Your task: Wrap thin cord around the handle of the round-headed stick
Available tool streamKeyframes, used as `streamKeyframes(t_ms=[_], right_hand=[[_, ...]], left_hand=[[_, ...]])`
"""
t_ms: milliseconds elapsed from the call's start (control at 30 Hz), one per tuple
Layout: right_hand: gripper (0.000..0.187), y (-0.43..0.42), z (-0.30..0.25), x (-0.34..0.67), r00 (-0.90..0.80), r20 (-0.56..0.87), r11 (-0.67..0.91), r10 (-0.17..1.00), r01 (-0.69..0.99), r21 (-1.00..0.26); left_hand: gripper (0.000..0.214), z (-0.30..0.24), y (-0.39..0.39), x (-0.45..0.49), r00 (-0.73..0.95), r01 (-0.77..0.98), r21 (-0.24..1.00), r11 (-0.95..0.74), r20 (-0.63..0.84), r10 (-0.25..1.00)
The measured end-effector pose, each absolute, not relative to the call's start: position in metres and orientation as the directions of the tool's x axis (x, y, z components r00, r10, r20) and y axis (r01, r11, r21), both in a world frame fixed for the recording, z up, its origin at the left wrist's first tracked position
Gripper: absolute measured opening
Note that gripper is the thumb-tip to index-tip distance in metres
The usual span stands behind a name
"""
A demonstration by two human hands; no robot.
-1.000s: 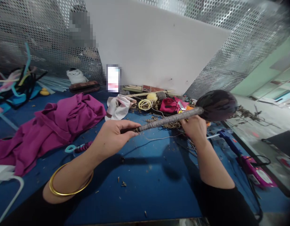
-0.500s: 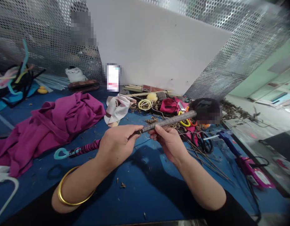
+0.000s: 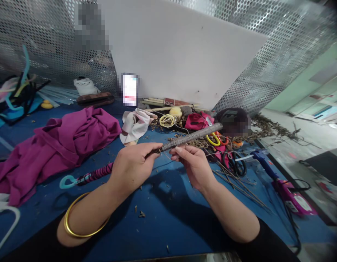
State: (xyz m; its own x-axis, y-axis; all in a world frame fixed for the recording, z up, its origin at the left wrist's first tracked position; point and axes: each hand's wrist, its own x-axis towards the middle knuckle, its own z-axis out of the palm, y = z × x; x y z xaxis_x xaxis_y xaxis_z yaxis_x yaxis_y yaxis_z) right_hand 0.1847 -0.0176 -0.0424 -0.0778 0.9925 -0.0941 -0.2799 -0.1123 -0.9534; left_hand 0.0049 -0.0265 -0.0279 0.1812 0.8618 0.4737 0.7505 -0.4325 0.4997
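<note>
Over the blue table (image 3: pixel 168 214) I hold a long wrapped stick (image 3: pixel 192 136) nearly level, with a dark round head (image 3: pixel 233 120) at its right end. Its left part is striped pink and black and ends in a teal loop (image 3: pixel 65 181). My left hand (image 3: pixel 132 165) is closed around the stick's middle. My right hand (image 3: pixel 192 163) pinches the grey wrapped part just right of the left hand, thumb and fingertips on the shaft.
A crumpled magenta cloth (image 3: pixel 56 145) lies at left, a white cloth (image 3: pixel 137 123) behind the hands. Scissors (image 3: pixel 234 163), yellow cord (image 3: pixel 167 120), red fabric (image 3: pixel 197 122) and dry twigs (image 3: pixel 239 185) clutter the right. A glue gun (image 3: pixel 283 185) lies at far right. A white board (image 3: pixel 184 54) stands behind.
My right hand slid from near the dark head leftward along the stick to just beside my left hand. The stick's head end dropped lower.
</note>
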Motion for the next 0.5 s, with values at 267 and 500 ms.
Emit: streamKeyframes(t_ms=[267, 500], right_hand=[[0.015, -0.0176, -0.0397, 0.1842, -0.072, -0.277, -0.282, 0.958, -0.408, -0.868], [0.003, -0.0159, -0.0415, 0.1848, -0.089, -0.325, -0.325, 0.942, -0.493, -0.807]], left_hand=[[0.027, -0.0364, -0.0291, 0.0055, 0.307, 0.805, 0.238, -0.543, 0.615, 0.726], [0.027, -0.0337, -0.0319, 0.0081, 0.34, 0.789, 0.205, -0.579, 0.639, 0.69]])
